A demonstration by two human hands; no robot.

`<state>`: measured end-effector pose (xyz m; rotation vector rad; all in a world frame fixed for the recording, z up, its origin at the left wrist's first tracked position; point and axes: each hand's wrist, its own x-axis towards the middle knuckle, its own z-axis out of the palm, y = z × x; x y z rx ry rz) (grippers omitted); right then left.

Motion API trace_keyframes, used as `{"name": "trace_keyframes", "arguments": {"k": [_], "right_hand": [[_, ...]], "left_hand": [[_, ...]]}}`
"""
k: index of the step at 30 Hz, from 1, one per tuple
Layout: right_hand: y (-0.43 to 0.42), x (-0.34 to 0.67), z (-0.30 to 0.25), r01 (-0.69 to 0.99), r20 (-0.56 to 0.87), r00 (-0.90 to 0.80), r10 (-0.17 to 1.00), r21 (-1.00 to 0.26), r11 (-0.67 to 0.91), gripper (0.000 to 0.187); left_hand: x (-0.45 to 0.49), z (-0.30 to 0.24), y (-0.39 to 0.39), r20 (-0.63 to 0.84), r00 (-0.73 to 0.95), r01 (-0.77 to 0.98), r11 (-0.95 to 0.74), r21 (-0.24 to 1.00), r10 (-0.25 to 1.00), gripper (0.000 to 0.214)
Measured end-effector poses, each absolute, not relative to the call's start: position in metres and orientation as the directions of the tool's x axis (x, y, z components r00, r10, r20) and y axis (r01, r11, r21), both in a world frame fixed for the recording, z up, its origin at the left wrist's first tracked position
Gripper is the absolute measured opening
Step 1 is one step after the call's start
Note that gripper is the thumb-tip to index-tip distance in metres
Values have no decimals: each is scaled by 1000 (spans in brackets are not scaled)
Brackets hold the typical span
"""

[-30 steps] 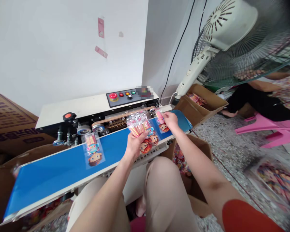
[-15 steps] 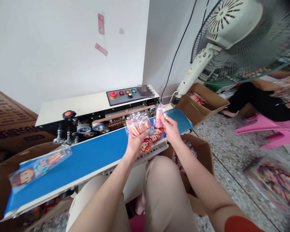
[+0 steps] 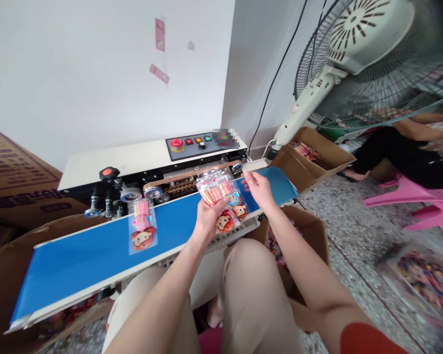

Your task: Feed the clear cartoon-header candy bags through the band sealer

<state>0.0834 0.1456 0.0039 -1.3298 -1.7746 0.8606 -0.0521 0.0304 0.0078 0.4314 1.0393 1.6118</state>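
Observation:
My left hand (image 3: 208, 216) grips a fanned stack of clear packets (image 3: 216, 191) above the blue conveyor belt (image 3: 83, 250). Each packet shows pink and pale sticks and a red-haired cartoon face. To the right of the stack, my right hand (image 3: 257, 188) hovers near the belt's right end, its fingers loosely bent and apart, with no packet visible in them. Beyond both hands runs the band sealing machine (image 3: 133, 160). A single packet (image 3: 143, 228) lies upright on the belt beside the machine's rollers.
A fan (image 3: 354, 54) stands at the upper right. Cardboard boxes (image 3: 317, 162) holding packets sit at right and below the belt. A person's dark-clothed leg (image 3: 387, 152), a pink stool (image 3: 413, 196) and a bag of packets (image 3: 428, 270) are farther right.
The packet in my right hand has left it. The packet at the belt's left end is gone from view, and another now shows by the rollers. The left hand still grips its stack.

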Motion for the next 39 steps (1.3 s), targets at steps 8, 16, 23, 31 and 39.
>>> {"name": "trace_keyframes", "arguments": {"k": [8,16,23,31,39], "right_hand": [[114,91,1,377,342,-69,937,-861,342,35],[191,118,-19,801,154,81,985,-598,28,20],[159,79,-2,687,253,-119,960,-677,263,32],[106,80,7,223,119,-247,962,-959,175,44],[107,86,12,172,3,-400,916,-982,78,41]], "left_hand": [[-48,11,29,-248,-343,-592,-3,806,906,38],[-53,11,28,-283,-388,-577,8,817,877,34],[-53,8,31,-275,-400,-561,4,828,874,41],[-49,6,29,-234,-330,-575,2,818,915,42],[-49,10,28,-256,-345,-567,16,824,903,38]]}}
